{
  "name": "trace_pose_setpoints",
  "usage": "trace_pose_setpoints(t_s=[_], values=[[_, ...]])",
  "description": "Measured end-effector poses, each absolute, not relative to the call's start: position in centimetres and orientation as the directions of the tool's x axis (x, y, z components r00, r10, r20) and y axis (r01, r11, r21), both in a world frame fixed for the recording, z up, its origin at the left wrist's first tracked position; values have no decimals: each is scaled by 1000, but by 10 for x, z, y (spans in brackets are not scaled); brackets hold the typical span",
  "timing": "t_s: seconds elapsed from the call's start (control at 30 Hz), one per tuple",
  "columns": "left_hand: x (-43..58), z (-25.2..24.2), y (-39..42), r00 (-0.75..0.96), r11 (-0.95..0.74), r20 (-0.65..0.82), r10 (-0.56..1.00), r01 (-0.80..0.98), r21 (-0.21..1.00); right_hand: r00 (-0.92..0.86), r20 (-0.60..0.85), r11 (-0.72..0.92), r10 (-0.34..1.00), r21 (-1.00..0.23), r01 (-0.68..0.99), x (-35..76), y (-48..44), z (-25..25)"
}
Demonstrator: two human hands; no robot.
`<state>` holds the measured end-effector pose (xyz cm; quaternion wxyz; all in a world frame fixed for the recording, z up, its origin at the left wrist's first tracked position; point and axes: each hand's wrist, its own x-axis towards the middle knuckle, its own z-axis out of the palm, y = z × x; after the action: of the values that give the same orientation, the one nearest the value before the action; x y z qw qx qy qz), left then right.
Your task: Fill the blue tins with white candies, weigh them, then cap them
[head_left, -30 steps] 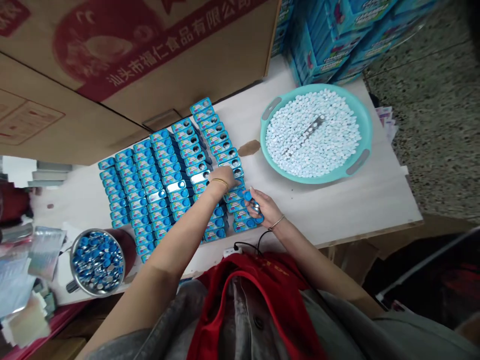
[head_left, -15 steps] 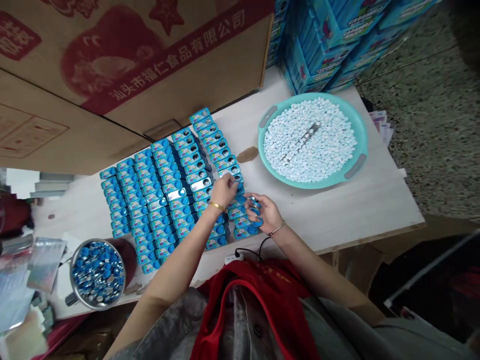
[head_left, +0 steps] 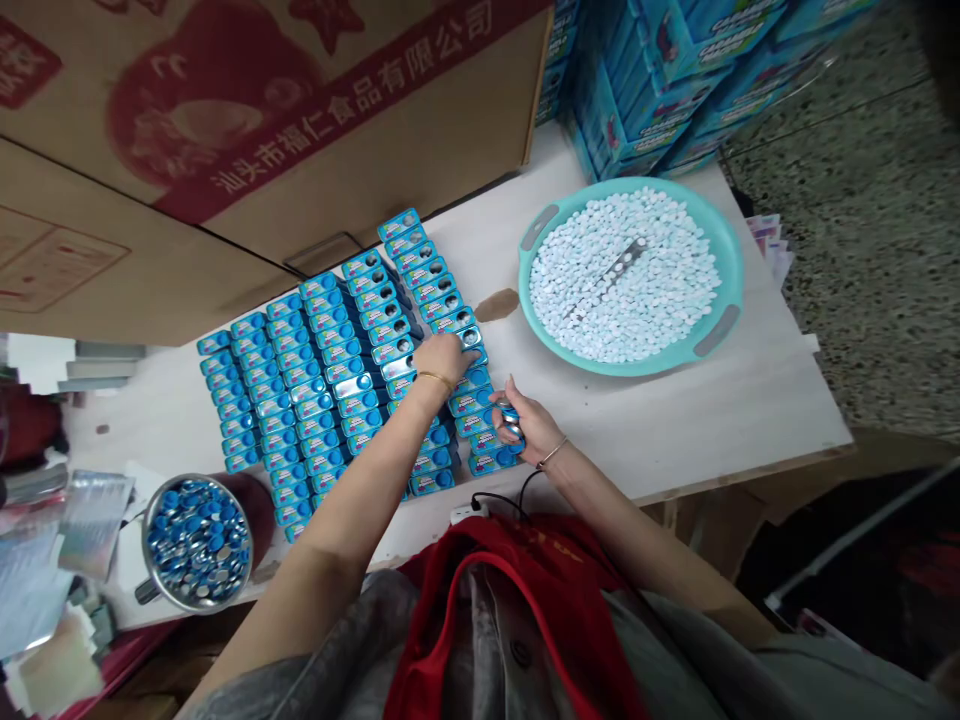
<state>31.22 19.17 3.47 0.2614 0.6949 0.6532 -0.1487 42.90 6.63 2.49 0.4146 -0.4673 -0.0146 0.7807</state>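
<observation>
Now the left hand rests palm-down.

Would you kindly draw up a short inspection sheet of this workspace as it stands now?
Surface: white table, brown stain beside the tins.
Job's things: blue tins in close rows; teal basin of white mints, a metal strip lying on them; steel mug of blue-and-silver pieces.
Clutter: foil sheets at the table's left end.
Hands: left hand rests on the tins; right hand grips a small tin.
Cables: black cable into a white power strip.
Surroundings: cardboard cartons, stacked blue boxes, speckled floor.
</observation>
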Motion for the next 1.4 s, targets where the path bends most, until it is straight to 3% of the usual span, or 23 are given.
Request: trace_pose_setpoints(t_s=[0.07,0.17,0.23,0.4,0.67,0.73,0.87,0.97,1.23,1.4], values=[[305,46,173,237,-83,-517,822,950,302,-233,-721,-671,653,-408,-619,425,64,26],[289,61,135,581,-253,-350,735,714,653,-269,-732,-710,627,-393,-584,415,56,26],[276,68,110,684,-328,-234,691,586,741,-325,-738,-754,591,-362,-548,406,50,26],[248,78,74,730,-448,-248,636,612,652,-560,-698,-878,446,-222,-423,388,37,29],[224,85,61,823,-484,-235,517,508,713,-767,-592,-965,247,-74,-253,383,34,28],[223,78,62,739,-400,-316,595,614,680,-771,-585,-963,252,-69,-262,381,35,28],[218,60,78,295,-61,-472,831,891,450,-689,-619,-911,377,-113,-397,384,39,33],[213,47,95,111,61,-513,851,949,308,-616,-644,-869,454,-169,-465,390,42,37],[212,30,111,-56,156,-659,750,983,95,-526,-693,-852,493,-260,-455,387,41,29],[210,32,114,-50,171,-653,756,977,123,-541,-703,-877,462,-271,-396,376,40,30]])
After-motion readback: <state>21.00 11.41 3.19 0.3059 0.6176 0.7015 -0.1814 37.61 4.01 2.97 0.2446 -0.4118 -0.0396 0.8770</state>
